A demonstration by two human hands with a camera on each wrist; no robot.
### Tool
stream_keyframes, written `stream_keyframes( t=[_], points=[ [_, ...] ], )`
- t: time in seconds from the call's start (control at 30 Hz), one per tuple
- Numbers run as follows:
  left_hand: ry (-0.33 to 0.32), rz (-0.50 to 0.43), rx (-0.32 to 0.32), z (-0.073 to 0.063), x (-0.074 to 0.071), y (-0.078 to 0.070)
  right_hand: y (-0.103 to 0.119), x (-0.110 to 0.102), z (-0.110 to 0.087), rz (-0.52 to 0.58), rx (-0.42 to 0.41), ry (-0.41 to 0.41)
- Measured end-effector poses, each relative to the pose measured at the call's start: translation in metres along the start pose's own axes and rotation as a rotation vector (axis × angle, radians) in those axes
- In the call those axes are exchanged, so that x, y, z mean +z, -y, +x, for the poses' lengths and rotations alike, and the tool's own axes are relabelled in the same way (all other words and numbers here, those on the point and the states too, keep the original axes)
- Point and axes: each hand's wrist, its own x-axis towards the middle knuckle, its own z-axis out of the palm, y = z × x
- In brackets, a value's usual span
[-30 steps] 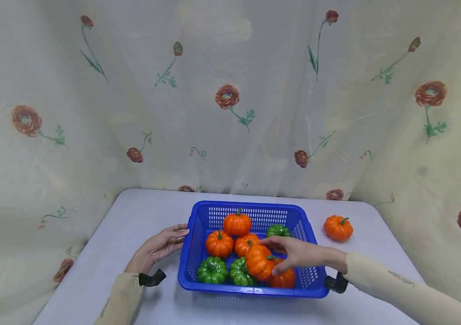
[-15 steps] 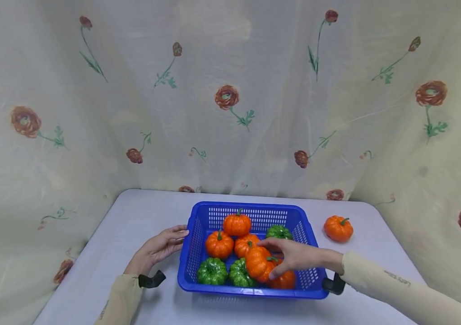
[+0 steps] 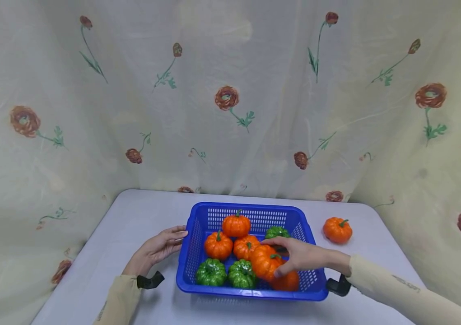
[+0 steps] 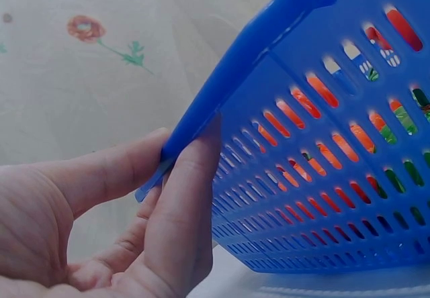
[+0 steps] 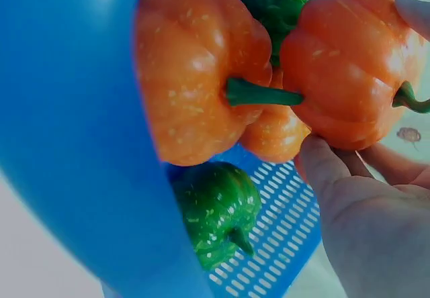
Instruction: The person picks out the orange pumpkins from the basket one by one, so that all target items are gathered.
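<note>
A blue plastic basket [image 3: 250,293] with slotted walls holds several small orange and green pumpkins. At its left end, my left hand [image 3: 163,246] pinches the rim [image 4: 222,76] between thumb and fingers, as the left wrist view shows. My right hand [image 3: 303,255] reaches over the basket's right side and grips an orange pumpkin [image 3: 263,262] between thumb and fingers. That pumpkin is above another orange pumpkin [image 3: 288,281], which it partly covers. Beside it lies a green pumpkin [image 3: 241,274]. Behind the right hand's fingers, a green pumpkin [image 3: 277,232] is partly hidden.
One orange pumpkin [image 3: 337,230] sits on the white table [image 3: 153,207], right of the basket. Other pumpkins in the basket include an orange one [image 3: 236,225] at the back and a green one [image 3: 211,272] at front left. A flowered curtain [image 3: 263,135] hangs behind the table.
My right hand has shifted the gripped orange pumpkin slightly to the right, baring more of the green pumpkin beside it. The left hand stays at the basket's rim.
</note>
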Motion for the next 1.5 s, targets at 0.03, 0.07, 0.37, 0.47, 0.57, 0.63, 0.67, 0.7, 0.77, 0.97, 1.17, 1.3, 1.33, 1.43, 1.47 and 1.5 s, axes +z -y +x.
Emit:
stream_keyframes(
  t=[0.03, 0.07, 0.37, 0.47, 0.57, 0.63, 0.67, 0.7, 0.77, 0.97, 1.17, 1.3, 1.33, 1.43, 1.47, 1.5],
  points=[
    [0.002, 0.002, 0.002, 0.0, 0.0, 0.0, 0.0, -0.001, -0.001, 0.022, -0.002, -0.006],
    [0.003, 0.005, 0.001, 0.0, 0.0, 0.0, -0.001, -0.002, -0.002, 0.043, -0.004, -0.01],
    [0.014, -0.001, -0.004, 0.0, 0.0, 0.001, -0.003, -0.012, -0.015, -0.003, -0.003, -0.057],
    [0.007, -0.001, -0.007, 0.0, -0.001, 0.001, -0.002, -0.018, -0.02, -0.031, 0.022, -0.082],
    [-0.007, 0.002, -0.015, 0.0, -0.001, 0.001, -0.003, -0.026, -0.028, -0.053, 0.05, -0.119],
    [-0.016, 0.004, -0.02, -0.001, 0.0, 0.001, -0.005, -0.032, -0.034, -0.053, 0.057, -0.143],
    [-0.019, 0.002, -0.021, -0.001, 0.0, 0.001, -0.007, -0.036, -0.037, -0.051, 0.057, -0.159],
    [-0.018, 0.004, -0.02, -0.001, 0.0, 0.001, -0.009, -0.04, -0.041, -0.05, 0.054, -0.176],
    [-0.015, 0.004, -0.019, -0.001, 0.0, 0.001, -0.015, -0.048, -0.048, -0.026, 0.035, -0.207],
    [-0.018, -0.001, -0.018, -0.001, 0.0, 0.0, -0.044, -0.074, -0.068, -0.069, 0.054, -0.359],
    [-0.04, 0.011, -0.026, -0.002, -0.001, 0.0, -0.081, -0.089, -0.081, -0.124, 0.167, -0.469],
    [-0.04, 0.019, -0.022, -0.001, -0.002, 0.001, -0.107, -0.084, -0.086, -0.115, 0.238, -0.453],
    [-0.039, 0.019, -0.021, -0.001, -0.002, 0.002, -0.113, -0.081, -0.087, -0.109, 0.261, -0.445],
    [-0.038, 0.011, -0.018, 0.0, -0.001, 0.002, -0.128, -0.071, -0.086, -0.103, 0.324, -0.441],
    [-0.036, 0.007, -0.019, 0.0, -0.001, 0.001, -0.132, -0.068, -0.085, -0.098, 0.34, -0.444],
    [-0.033, 0.003, -0.018, 0.0, -0.001, 0.001, -0.136, -0.065, -0.084, -0.104, 0.348, -0.448]
  ],
)
